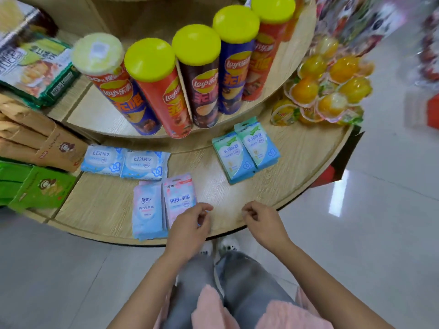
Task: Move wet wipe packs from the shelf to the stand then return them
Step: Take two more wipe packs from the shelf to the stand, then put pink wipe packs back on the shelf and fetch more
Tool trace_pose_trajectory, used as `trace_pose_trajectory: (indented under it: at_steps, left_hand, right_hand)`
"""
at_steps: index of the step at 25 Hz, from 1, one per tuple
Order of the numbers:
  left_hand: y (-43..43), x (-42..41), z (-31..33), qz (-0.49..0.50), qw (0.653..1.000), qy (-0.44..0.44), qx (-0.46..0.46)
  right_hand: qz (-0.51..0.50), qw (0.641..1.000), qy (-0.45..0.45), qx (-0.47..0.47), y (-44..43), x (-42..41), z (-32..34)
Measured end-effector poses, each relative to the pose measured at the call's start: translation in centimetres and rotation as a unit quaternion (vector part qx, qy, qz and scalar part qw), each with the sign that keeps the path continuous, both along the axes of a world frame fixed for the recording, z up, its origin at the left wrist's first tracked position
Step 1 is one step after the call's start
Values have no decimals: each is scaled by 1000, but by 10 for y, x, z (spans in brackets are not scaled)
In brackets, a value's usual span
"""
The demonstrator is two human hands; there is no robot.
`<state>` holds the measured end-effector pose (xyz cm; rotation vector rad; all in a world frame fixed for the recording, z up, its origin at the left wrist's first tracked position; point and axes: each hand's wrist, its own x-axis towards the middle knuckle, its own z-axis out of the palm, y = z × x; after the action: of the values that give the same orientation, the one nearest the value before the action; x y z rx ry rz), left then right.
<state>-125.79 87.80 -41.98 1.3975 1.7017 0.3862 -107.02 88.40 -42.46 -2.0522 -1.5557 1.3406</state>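
While both hands hover loosely curled, wipe packs lie flat.

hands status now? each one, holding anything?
Left hand: fingers loosely curled, over the lower corner of the pink wipe pack; holding nothing that shows.
Right hand: loosely curled above the wooden stand, empty.

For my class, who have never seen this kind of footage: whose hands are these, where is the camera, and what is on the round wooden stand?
One camera, worn on a person's head, looks down at bare hands. The left hand rests over the pink wipe pack; the right hand hangs loosely curled, holding nothing. On the wooden stand lie wet wipe packs: two blue packs, a pale blue pack beside the pink one, and two green-blue packs. Crisp tubes stand on the tier above, jelly cups at the right.
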Motion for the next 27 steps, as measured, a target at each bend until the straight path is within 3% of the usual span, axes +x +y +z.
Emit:
trace_pose_trajectory:
  at_steps: [4,9,13,16,21,27]
  left_hand:
    - [10,22,12,-177,983,41,12]
    - [10,82,25,-393,916,60,58]
    - [-34,173,39,-556,826,16,91]
    - [-94,248,51,-652,752,-13,98]
    - [-217,362,58,-765,634,-40,105]
    - [-359,454,44,-853,515,-36,72]
  right_hand:
    - [-86,995,-35,23,-37,19,22]
    - [-277,959,-55,34,-128,44,36]
    - [-446,894,-51,4,-244,63,35]
    - [-573,817,-61,-37,-337,73,37]
    - [-697,710,-78,-67,-467,98,37]
    - [-741,660,-99,-75,-587,196,57]
